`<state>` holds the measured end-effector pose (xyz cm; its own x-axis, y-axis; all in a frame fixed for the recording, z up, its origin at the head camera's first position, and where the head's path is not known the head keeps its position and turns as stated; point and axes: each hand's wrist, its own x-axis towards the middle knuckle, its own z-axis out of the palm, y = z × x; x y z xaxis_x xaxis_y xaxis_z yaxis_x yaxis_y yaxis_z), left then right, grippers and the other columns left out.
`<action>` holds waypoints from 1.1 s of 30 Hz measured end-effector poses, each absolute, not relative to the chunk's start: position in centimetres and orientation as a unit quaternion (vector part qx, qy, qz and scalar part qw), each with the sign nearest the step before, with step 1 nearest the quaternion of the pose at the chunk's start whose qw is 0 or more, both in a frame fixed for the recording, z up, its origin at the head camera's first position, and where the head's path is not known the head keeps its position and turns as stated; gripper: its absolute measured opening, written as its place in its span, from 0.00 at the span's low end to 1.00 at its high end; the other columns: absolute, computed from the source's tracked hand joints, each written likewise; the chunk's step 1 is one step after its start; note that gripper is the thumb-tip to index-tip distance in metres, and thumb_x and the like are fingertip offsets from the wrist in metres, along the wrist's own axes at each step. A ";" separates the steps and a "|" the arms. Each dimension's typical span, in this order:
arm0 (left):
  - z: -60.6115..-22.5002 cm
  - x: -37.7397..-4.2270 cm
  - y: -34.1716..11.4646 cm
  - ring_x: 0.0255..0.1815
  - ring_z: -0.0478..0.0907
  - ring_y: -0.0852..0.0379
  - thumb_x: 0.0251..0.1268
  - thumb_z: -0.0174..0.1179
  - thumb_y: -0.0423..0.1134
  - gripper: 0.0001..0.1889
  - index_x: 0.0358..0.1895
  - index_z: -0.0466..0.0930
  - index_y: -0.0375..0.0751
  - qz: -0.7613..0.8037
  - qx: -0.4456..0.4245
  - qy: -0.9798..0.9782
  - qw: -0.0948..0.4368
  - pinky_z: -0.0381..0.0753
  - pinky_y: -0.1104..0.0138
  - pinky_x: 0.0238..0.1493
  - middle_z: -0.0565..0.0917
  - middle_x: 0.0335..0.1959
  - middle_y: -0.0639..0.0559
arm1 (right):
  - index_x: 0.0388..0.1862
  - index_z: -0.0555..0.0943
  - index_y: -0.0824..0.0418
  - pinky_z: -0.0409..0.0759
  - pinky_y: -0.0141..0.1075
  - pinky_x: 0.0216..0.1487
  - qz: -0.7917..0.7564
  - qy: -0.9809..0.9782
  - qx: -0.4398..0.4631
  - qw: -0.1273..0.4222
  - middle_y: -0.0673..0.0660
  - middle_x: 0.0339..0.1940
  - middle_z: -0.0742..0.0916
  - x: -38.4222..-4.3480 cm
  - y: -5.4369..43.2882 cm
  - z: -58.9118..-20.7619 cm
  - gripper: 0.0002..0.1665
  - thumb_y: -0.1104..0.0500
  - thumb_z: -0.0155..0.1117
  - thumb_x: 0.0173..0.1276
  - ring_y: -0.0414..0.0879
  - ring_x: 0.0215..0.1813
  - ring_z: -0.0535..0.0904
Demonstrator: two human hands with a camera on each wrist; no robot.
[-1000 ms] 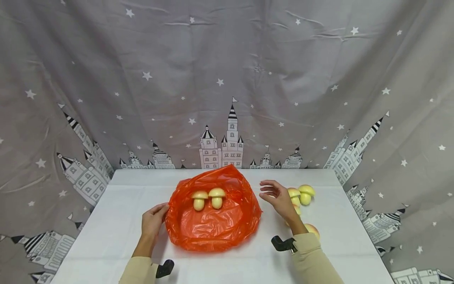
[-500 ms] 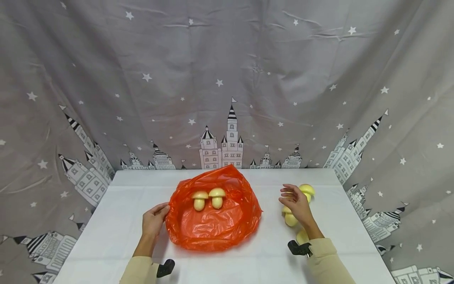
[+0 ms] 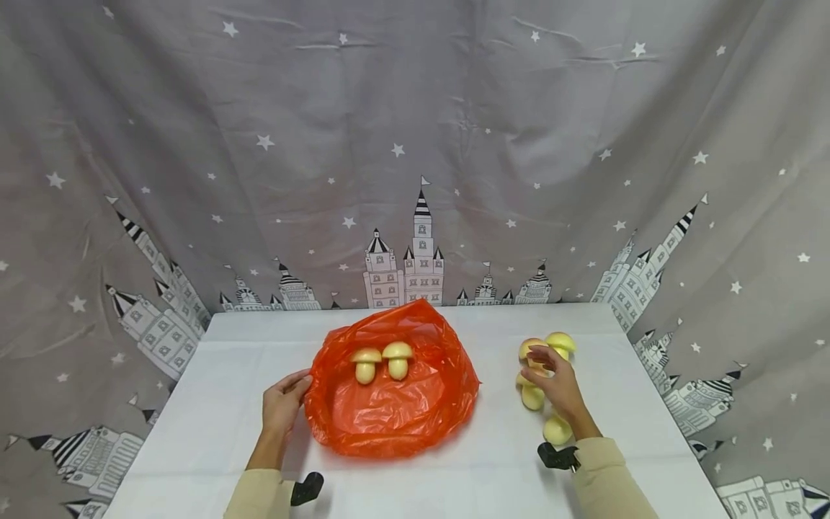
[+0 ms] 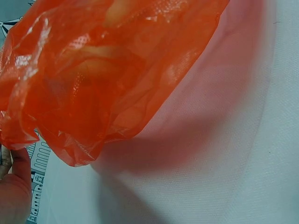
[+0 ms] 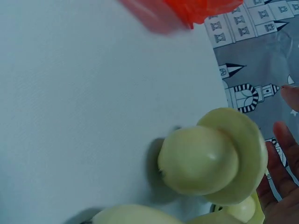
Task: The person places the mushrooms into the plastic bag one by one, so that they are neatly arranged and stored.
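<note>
My left hand point(image 3: 282, 409) pinches the left rim of a red plastic bag point(image 3: 389, 418), which stands with its mouth spread wide. Two yellow toy mushrooms point(image 3: 398, 360) lie inside it, toward the back. On the right, my right hand point(image 3: 560, 389) hovers with fingers spread over a group of several more such mushrooms point(image 3: 532, 398). In the right wrist view one mushroom point(image 5: 201, 161) lies close to the fingers point(image 5: 280, 175), and a gap shows between them. From the left wrist, the bag point(image 4: 107, 88) hides most of its contents, and the thumb shows under its edge.
A white cloth covers the table point(image 3: 467, 476). Behind it hangs a grey curtain point(image 3: 311, 173) printed with castles and stars. The mushroom nearest the front point(image 3: 557, 430) lies beside my right wrist, where a black strap-on mount point(image 3: 558, 456) sticks out.
My right hand has moved right, away from the bag's side, and come over the mushrooms. My left hand and the bag stay in place, and both mushrooms inside lie as before.
</note>
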<state>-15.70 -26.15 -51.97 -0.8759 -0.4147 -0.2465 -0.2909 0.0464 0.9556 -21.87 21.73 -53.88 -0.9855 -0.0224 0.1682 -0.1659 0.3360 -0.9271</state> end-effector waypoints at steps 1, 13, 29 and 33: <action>-52.1 -15.8 -26.1 0.33 0.78 0.71 0.71 0.57 0.39 0.21 0.59 0.74 0.28 -0.650 0.243 -0.718 0.049 0.78 0.79 0.38 0.84 0.40 0.55 | 0.57 0.74 0.72 0.70 0.52 0.58 0.565 -0.821 0.055 0.061 0.70 0.52 0.81 -21.9 21.9 -53.9 0.28 0.67 0.71 0.58 0.64 0.55 0.75; -52.4 -15.7 -25.9 0.34 0.78 0.72 0.71 0.56 0.41 0.22 0.60 0.74 0.29 -0.651 0.245 -0.717 0.042 0.78 0.79 0.39 0.83 0.43 0.53 | 0.58 0.74 0.73 0.73 0.34 0.56 0.545 -0.836 0.063 -0.009 0.70 0.55 0.78 -22.1 22.9 -54.5 0.28 0.72 0.69 0.56 0.62 0.59 0.72; -52.4 -15.6 -26.1 0.35 0.78 0.74 0.71 0.56 0.41 0.22 0.61 0.73 0.28 -0.658 0.248 -0.710 0.040 0.77 0.81 0.39 0.83 0.45 0.53 | 0.58 0.74 0.75 0.73 0.37 0.58 0.532 -0.841 0.050 -0.080 0.71 0.57 0.78 -22.6 21.9 -54.6 0.33 0.76 0.70 0.50 0.61 0.59 0.74; -52.3 -15.8 -26.0 0.35 0.77 0.74 0.71 0.56 0.42 0.22 0.61 0.73 0.30 -0.655 0.248 -0.713 0.038 0.77 0.82 0.40 0.81 0.50 0.47 | 0.59 0.73 0.74 0.71 0.46 0.62 0.524 -0.846 0.037 -0.087 0.69 0.59 0.78 -22.8 21.7 -54.7 0.34 0.75 0.70 0.50 0.61 0.61 0.73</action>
